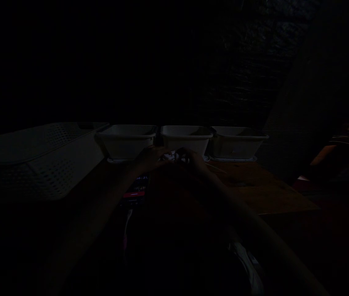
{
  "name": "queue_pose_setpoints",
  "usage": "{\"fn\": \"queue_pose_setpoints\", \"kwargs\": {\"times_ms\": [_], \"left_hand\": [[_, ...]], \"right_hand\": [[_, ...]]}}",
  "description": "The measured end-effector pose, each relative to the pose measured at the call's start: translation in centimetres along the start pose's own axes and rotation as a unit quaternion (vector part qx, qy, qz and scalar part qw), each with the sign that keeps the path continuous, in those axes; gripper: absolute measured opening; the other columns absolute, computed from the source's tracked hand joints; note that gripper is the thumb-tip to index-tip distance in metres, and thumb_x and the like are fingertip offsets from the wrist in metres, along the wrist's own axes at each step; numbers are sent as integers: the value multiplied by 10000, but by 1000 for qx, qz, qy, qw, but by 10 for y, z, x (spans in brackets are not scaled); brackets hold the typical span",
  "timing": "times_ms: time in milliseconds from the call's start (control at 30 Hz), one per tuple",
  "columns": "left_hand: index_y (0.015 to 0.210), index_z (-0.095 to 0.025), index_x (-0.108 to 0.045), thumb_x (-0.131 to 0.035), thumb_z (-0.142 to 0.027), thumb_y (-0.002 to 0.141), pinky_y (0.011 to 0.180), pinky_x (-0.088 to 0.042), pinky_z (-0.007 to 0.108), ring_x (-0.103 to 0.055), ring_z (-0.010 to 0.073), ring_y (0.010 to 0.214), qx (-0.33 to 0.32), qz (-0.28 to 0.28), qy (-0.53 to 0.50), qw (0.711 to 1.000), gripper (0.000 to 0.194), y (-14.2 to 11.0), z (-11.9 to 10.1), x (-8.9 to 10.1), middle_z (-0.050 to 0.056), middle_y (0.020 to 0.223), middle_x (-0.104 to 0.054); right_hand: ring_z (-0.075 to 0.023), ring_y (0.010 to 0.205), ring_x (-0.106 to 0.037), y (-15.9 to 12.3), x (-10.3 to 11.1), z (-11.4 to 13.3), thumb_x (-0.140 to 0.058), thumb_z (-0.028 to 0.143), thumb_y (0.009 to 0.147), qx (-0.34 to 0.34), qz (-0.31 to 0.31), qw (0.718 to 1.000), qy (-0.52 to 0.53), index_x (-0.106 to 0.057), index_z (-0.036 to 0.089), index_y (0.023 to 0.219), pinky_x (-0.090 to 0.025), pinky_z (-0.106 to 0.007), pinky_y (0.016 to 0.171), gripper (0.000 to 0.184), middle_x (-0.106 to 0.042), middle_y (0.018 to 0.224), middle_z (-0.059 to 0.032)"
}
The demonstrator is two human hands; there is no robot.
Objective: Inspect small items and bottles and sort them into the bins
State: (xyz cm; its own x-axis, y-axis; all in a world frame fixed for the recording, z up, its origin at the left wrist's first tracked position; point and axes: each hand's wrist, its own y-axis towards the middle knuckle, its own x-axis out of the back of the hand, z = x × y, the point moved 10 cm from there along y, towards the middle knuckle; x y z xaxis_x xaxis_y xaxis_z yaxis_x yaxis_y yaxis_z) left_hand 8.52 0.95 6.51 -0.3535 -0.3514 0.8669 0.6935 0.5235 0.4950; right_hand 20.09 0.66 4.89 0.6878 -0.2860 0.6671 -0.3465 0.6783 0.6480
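Note:
The scene is very dark. My left hand (150, 159) and my right hand (193, 159) meet over the wooden table (254, 185), just in front of the middle white bin (186, 139). Both have their fingers curled around a small pale object (172, 156) held between them; I cannot make out what it is. A phone with a lit screen (136, 191) lies on the table under my left forearm, with a cable (127, 224) running from it toward me.
Three white rectangular bins stand in a row at the table's back: left (127, 140), middle, right (237, 142). A large white perforated basket (35, 160) sits at the left. Dim objects lie at the far right edge.

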Motion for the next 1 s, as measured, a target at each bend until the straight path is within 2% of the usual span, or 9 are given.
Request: {"fn": "queue_pose_setpoints", "kwargs": {"times_ms": [167,267,500,667,800,933,1000], "left_hand": [[1135,-250,-576,-388,-424,906,681,-433,266,-651,190,852,46,32,32,998,344,-1,4,-3,48,983,-692],[1151,-253,-566,-352,-411,921,615,-413,246,-656,189,814,57,41,42,997,352,-2,5,-5,58,946,-697],[1180,-251,-546,-315,-439,930,578,-393,231,-657,180,758,87,41,31,995,389,-2,5,-2,48,867,-701],[1199,-299,-536,-383,-522,884,627,-419,237,-657,184,814,93,45,14,995,415,-4,4,0,27,945,-700],[1191,-311,-550,-465,-571,822,715,-449,283,-636,211,926,66,19,19,997,460,-2,0,4,29,1077,-669],[1152,-255,-578,-566,-468,795,866,-428,324,-578,207,1044,-10,-34,12,999,416,0,-13,14,37,1161,-627],[1126,-241,-591,-571,-416,806,886,-419,329,-568,200,1053,-38,-45,10,998,365,1,-19,16,40,1152,-627]], "right_hand": [[-106,673,-531,1,0,4,-611,288,753,21,-2,1000,8,-566,200,1031,-373,-204,587,295,-632,1007,-25],[-105,662,-521,1,0,4,-621,279,739,18,-1,1000,8,-562,207,1036,-369,-205,580,311,-632,991,-19],[-117,696,-527,2,2,8,-611,254,741,25,-9,1000,16,-562,191,1031,-378,-211,595,301,-622,1021,-41],[-131,760,-541,1,4,12,-634,246,717,43,-9,999,16,-546,193,1029,-391,-217,626,328,-605,1029,-38],[-138,757,-536,0,5,9,-633,265,717,34,-16,999,5,-518,190,1037,-394,-224,614,348,-579,1046,-58],[-131,735,-525,0,3,8,-621,259,723,33,-14,999,7,-499,186,1045,-389,-223,600,353,-565,1050,-70],[-134,745,-526,0,0,8,-623,270,724,36,-7,999,9,-493,187,1062,-390,-223,600,371,-560,1061,-72]]}}
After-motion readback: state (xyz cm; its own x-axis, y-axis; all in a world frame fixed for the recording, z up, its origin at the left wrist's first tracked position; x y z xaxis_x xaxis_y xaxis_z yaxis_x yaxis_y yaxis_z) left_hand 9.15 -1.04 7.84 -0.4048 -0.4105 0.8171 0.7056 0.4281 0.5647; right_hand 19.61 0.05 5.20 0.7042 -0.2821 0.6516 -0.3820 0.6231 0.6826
